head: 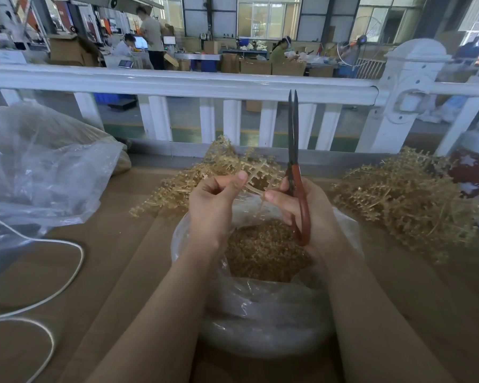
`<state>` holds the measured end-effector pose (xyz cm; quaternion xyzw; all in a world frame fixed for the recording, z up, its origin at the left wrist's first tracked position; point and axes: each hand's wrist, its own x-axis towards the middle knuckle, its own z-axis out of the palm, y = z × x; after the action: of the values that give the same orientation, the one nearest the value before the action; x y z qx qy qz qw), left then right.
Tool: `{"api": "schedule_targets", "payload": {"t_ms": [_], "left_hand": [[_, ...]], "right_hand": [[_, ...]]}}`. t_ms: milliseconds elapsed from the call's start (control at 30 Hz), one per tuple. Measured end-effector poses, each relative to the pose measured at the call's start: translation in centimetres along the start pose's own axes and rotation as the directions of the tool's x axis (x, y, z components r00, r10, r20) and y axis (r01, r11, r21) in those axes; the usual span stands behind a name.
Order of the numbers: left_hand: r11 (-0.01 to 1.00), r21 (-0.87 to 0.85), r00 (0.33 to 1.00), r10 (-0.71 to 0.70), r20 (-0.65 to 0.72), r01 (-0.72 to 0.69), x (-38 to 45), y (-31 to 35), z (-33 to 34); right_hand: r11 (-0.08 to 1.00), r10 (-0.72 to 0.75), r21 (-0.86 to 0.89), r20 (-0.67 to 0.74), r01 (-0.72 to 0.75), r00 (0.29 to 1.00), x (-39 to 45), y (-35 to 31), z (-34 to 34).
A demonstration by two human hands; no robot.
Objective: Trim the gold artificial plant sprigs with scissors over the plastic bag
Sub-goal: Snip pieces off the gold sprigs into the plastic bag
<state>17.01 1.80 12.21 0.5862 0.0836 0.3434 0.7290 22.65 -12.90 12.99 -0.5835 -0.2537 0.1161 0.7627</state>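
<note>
Right hand [302,205] gripping scissors [295,161], blades together, pointing up. Left hand [216,200] pinching gold sprig [249,165] above plastic bag [274,313], stem lying crosswise. Sprig pile [398,200] lying right; white railing [177,84] standing behind.

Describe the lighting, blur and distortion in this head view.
Head view: soft daylight from the rear windows, which look washed out; wide-angle bending curves the white railing; glare streaks the plastic bag; the sprig above the left hand is blurred; scissors stay fairly sharp.
</note>
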Motion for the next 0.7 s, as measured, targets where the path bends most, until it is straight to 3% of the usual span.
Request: {"api": "schedule_targets", "payload": {"t_ms": [167,300,400,500,700], "left_hand": [[0.987,0.154,0.999,0.036,0.020,-0.039,0.0,-0.5,-0.2],[0.980,-0.146,0.987,-0.125,0.098,0.139,0.2,-0.1,-0.6],[0.927,-0.226,0.949,-0.267,0.165,0.300,0.6,0.5,-1.3],[0.924,-0.154,0.921,-0.307,0.240,0.349,0.3,0.8,-1.4],[0.967,0.123,0.927,-0.248,0.282,0.222,-0.2,0.8,-0.6]], "right_hand": [[1.000,-0.014,0.018,-0.038,0.014,0.999,0.0,-0.1,-0.4],[1.000,-0.028,0.005,-0.044,0.029,0.999,0.0,-0.1,-0.3],[0.999,-0.045,0.024,-0.043,0.046,0.998,0.0,-0.2,-0.2],[0.998,-0.050,0.029,-0.051,0.051,0.997,-0.1,-0.3,-0.4],[0.999,-0.038,0.002,-0.004,0.038,0.999,-0.1,-0.4,-0.4]]}}
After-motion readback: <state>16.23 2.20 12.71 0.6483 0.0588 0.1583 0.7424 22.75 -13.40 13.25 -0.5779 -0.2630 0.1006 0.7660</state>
